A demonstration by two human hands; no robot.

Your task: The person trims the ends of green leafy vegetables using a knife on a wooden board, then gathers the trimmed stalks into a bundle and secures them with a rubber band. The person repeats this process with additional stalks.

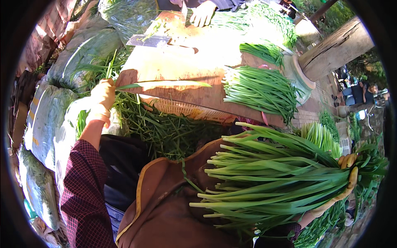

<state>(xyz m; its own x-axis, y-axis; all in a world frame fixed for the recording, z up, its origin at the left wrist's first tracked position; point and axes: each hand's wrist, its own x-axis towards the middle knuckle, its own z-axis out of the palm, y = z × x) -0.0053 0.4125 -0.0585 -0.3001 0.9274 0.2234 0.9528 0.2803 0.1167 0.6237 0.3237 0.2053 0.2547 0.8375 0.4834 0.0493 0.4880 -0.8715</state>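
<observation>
My left hand, in a thin glove, is closed at the board's near left corner. A long flat green leaf stretches from it to the right over the board, and a short green piece sticks up above the fist. At the right, my gloved right hand is wrapped round a big bunch of garlic chives. Their pale cut ends point left across my brown apron, with the leaf tips beyond the fist. Loose leaves are heaped below the board's near edge.
On the wooden board lie a cleaver and a bunch of chives. Another person's hand rests at its far side near a blade. Plastic-wrapped bundles line the left; a wooden post stands at the right.
</observation>
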